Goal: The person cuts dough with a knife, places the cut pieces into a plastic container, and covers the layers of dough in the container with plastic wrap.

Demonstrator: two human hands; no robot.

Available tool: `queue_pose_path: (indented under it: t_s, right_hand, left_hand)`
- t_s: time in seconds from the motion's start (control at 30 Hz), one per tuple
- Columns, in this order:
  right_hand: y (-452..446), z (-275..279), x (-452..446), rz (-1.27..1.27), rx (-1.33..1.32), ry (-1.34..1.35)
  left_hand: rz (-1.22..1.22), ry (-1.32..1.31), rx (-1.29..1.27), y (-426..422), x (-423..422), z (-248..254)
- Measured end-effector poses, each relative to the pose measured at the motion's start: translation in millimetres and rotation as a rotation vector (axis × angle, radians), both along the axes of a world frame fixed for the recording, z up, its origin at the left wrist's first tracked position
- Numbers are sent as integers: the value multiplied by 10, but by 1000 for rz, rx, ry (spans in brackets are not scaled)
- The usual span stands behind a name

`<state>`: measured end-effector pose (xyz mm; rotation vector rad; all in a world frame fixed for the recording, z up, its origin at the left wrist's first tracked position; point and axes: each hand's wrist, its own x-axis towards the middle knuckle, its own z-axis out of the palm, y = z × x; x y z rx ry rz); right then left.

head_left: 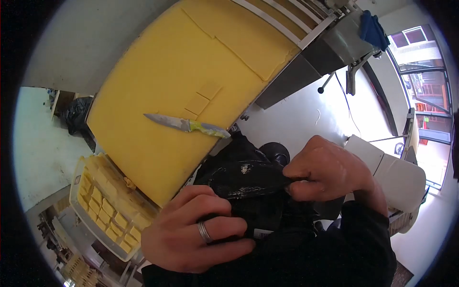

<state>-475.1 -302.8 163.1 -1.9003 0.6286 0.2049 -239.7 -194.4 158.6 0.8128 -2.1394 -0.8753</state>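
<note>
Black cloth (248, 179) with whitish smears, apparently an apron, hangs at the front of my body. The fist of my right hand (330, 170) pinches an edge of it between thumb and fingers. My left hand (193, 232), with a ring on one finger, is curled against the cloth's left side; its thumb is hidden. Beyond the hands, a knife (186, 125) with a green and white handle lies on a wide yellow sheet (153, 81), apart from both hands. Beside the blade are a few cut yellow squares (197, 104).
At lower left, a clear plastic tub (76, 196) holds many yellow pieces. A metal machine frame (313, 33) borders the sheet's far end, with a blue cloth (373, 31) on it. A white bin (401, 184) stands at right. A black bag (79, 115) lies at left.
</note>
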Motion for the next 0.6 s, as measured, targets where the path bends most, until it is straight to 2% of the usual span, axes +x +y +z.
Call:
queue_pose_path:
  t_s: [0.17, 0.27, 0.6]
  right_hand:
    - [8, 66, 16, -11, 3, 4]
    - [26, 67, 1, -27, -21, -38]
    - [49, 49, -26, -48, 2, -45]
  left_hand:
    - [47, -10, -35, 73, -12, 57]
    - [-38, -23, -140, 78, -17, 89]
    - [-48, -95, -121, 112, -11, 158]
